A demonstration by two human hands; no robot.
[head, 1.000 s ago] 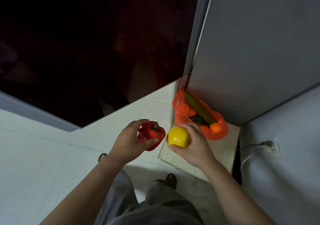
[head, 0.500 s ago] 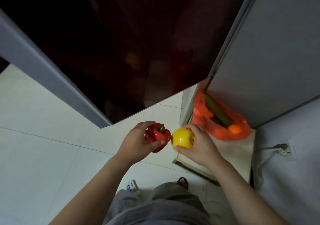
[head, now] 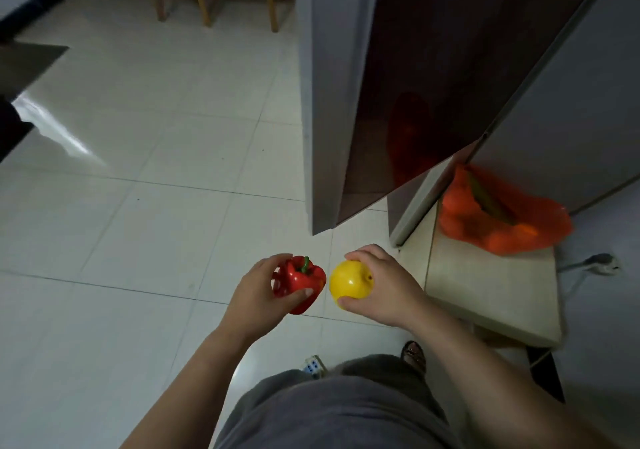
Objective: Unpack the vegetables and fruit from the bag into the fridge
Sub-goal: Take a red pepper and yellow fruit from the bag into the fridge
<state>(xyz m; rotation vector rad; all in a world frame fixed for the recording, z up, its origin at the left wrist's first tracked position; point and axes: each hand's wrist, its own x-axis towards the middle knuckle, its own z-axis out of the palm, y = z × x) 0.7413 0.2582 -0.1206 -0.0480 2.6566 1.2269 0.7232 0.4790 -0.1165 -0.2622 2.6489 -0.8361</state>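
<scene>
Left hand [head: 258,292] grips one red pepper [head: 299,282]; right hand [head: 388,291] grips one yellow fruit [head: 348,282].

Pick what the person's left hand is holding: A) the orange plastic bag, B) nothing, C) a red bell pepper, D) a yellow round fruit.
C: the left hand grips the red bell pepper by its sides, while the right hand holds the yellow fruit.
</scene>
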